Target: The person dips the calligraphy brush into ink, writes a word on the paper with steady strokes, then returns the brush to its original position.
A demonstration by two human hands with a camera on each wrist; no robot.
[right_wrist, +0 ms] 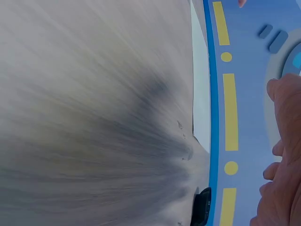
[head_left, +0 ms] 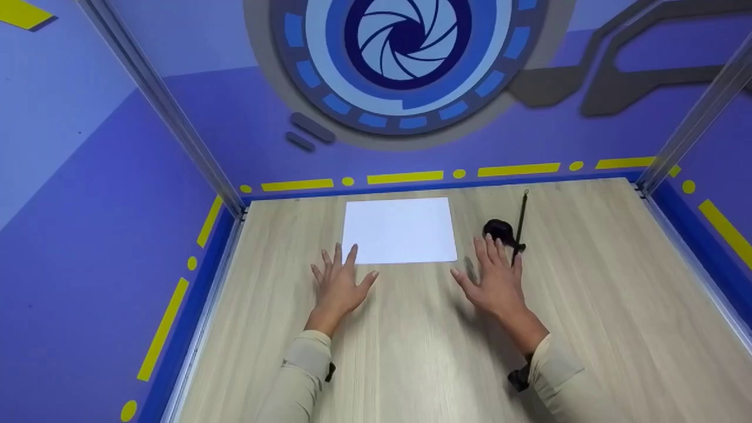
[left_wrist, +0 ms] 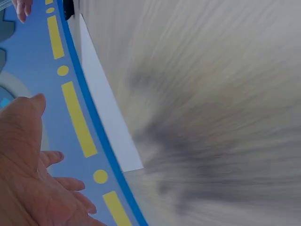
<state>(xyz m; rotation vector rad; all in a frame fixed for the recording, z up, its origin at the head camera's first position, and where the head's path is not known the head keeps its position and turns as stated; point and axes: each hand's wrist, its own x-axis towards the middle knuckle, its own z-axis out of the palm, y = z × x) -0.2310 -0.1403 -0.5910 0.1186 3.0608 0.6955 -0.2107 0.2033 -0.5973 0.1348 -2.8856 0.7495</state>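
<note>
A white sheet of paper (head_left: pixel 399 229) lies flat near the back of the wooden table. My left hand (head_left: pixel 339 288) has its fingers spread and appears held above the table, its fingertips overlapping the sheet's front left corner in the head view. To the right, my right hand (head_left: pixel 496 281) is also spread and holds nothing. Just beyond its fingertips lies a rounded black object (head_left: pixel 498 228) with a short stem, its kind unclear and partly hidden. Alongside is a thin black stick (head_left: pixel 522 214) with a small loop at its far end; the hand covers its near end.
Pale wood-grain tabletop (head_left: pixel 405 352) spreads under both hands. A blue printed wall (head_left: pixel 411 158) with yellow marks rises behind it, and side walls with metal posts (head_left: pixel 176 111) close off left and right. Dark straps (head_left: pixel 519 376) show at the sleeve cuffs.
</note>
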